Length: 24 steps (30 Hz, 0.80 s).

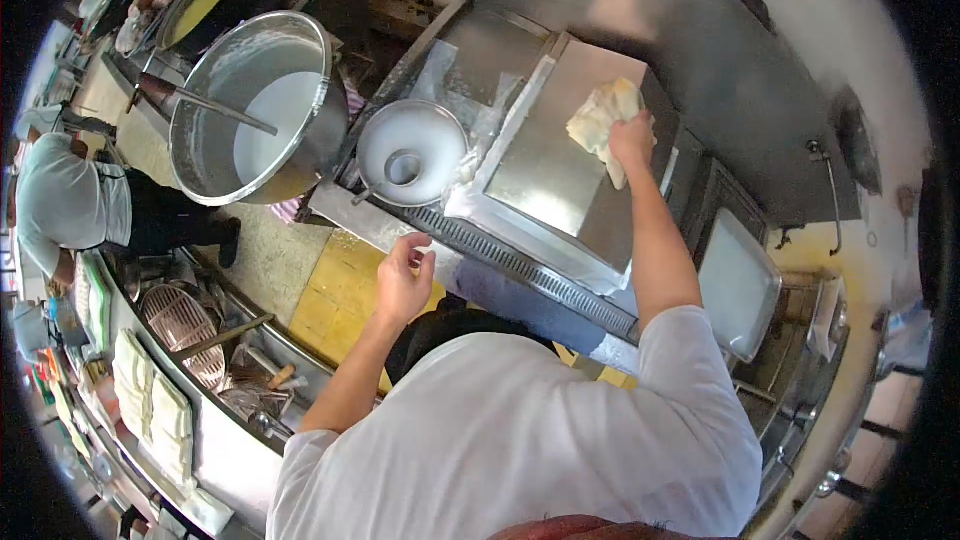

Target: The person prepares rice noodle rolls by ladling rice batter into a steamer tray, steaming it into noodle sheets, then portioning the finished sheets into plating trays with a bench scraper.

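Note:
My right hand [632,143] is closed on a crumpled, yellowish-white cloth [606,126]. The cloth lies against the top of a large stainless steel box [545,180], near its far right side. My left hand [404,280] is by the front edge of the metal counter, fingers loosely bent and apart, with nothing seen in it. Just beyond it stands a round metal bowl [375,135] with white contents and a small ring-shaped cup [402,169] inside. A slotted vent strip [510,258] runs along the front of the box.
A big steel pot [330,70] of white liquid, with a long-handled tool [225,110] in it, stands at left. Behind it is a pot of yellow liquid [205,5]. Another person [75,190] stands far left. A white tray [738,285] leans at right.

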Motion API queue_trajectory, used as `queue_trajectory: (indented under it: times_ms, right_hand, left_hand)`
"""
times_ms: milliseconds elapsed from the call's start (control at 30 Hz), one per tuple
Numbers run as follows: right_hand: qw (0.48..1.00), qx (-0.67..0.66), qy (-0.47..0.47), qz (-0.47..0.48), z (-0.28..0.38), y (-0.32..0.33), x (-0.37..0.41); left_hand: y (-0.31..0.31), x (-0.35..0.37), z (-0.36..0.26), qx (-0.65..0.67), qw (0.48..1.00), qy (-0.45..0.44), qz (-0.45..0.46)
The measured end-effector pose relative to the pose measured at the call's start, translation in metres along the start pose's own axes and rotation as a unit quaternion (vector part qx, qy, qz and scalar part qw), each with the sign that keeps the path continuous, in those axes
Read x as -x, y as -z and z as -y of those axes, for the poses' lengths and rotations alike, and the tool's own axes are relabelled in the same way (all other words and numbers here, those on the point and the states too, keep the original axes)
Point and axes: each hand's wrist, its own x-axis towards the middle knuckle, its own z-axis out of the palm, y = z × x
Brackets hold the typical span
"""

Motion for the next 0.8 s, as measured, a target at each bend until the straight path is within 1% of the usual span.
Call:
queue_trajectory:
  times_ms: [133, 200, 233, 267, 300, 333, 367, 433, 467, 500, 567, 600, 633, 667, 700, 733, 800]
  right_hand:
    - [1.000, -0.007, -0.008, 0.005, -0.006, -0.009, -0.004]
    - [1.000, -0.014, -0.001, 0.002, -0.017, -0.013, -0.009]
    - [0.998, -0.035, 0.043, -0.013, -0.029, -0.020, -0.013]
    - [0.994, -0.057, 0.087, -0.024, -0.040, -0.023, -0.016]
    - [0.993, -0.061, 0.095, -0.023, -0.049, -0.017, -0.015]
    - [0.971, -0.215, 0.091, 0.047, -0.061, -0.010, -0.010]
    - [0.921, -0.362, 0.084, 0.119, -0.074, -0.003, -0.001]
    - [0.882, -0.449, -0.017, 0.142, -0.098, 0.027, 0.029]
    - [0.890, -0.444, -0.035, 0.101, -0.115, 0.040, 0.046]
    - [0.895, -0.439, -0.054, 0.059, -0.138, 0.051, 0.061]
    - [0.907, -0.413, -0.072, 0.049, -0.223, 0.057, 0.066]
    - [0.914, -0.397, -0.086, 0.021, -0.262, 0.063, 0.074]
    - [0.882, -0.460, -0.102, 0.003, -0.315, 0.061, 0.077]
    - [0.897, -0.422, -0.135, 0.002, -0.335, 0.078, 0.086]
    - [0.904, -0.390, -0.173, -0.019, -0.360, 0.091, 0.099]
    - [0.903, -0.394, -0.169, -0.015, -0.379, 0.098, 0.103]
    - [0.840, -0.489, -0.234, 0.030, -0.423, 0.106, 0.105]
  left_hand:
    - [-0.005, -0.001, -0.015, 0.003, 0.999, -0.038, 0.010]
    - [-0.011, -0.001, -0.022, 0.004, 0.998, -0.057, 0.029]
    - [-0.014, 0.000, -0.028, 0.005, 0.998, -0.061, 0.023]
    - [-0.015, 0.004, -0.035, -0.005, 0.998, -0.055, 0.041]
    - [-0.017, 0.009, -0.040, -0.016, 0.997, -0.047, 0.058]
    - [-0.021, 0.013, -0.042, -0.017, 0.998, -0.048, 0.048]
    - [-0.026, 0.020, -0.042, -0.014, 0.998, -0.046, 0.050]
    - [-0.038, 0.037, -0.042, -0.005, 0.998, -0.035, 0.051]
    - [-0.043, 0.047, -0.044, -0.009, 0.999, -0.033, 0.040]
    - [-0.048, 0.057, -0.047, -0.021, 0.998, -0.030, 0.058]
    - [-0.062, 0.079, -0.052, -0.064, 0.994, -0.033, 0.084]
    - [-0.070, 0.090, -0.052, -0.067, 0.994, -0.033, 0.078]
    - [-0.079, 0.101, -0.053, -0.068, 0.993, -0.049, 0.089]
    - [-0.088, 0.112, -0.055, -0.069, 0.991, -0.065, 0.099]
    - [-0.095, 0.122, -0.059, -0.073, 0.991, -0.066, 0.093]
    - [-0.104, 0.132, -0.063, -0.071, 0.989, -0.077, 0.101]
    - [-0.120, 0.152, -0.073, -0.073, 0.988, -0.085, 0.103]
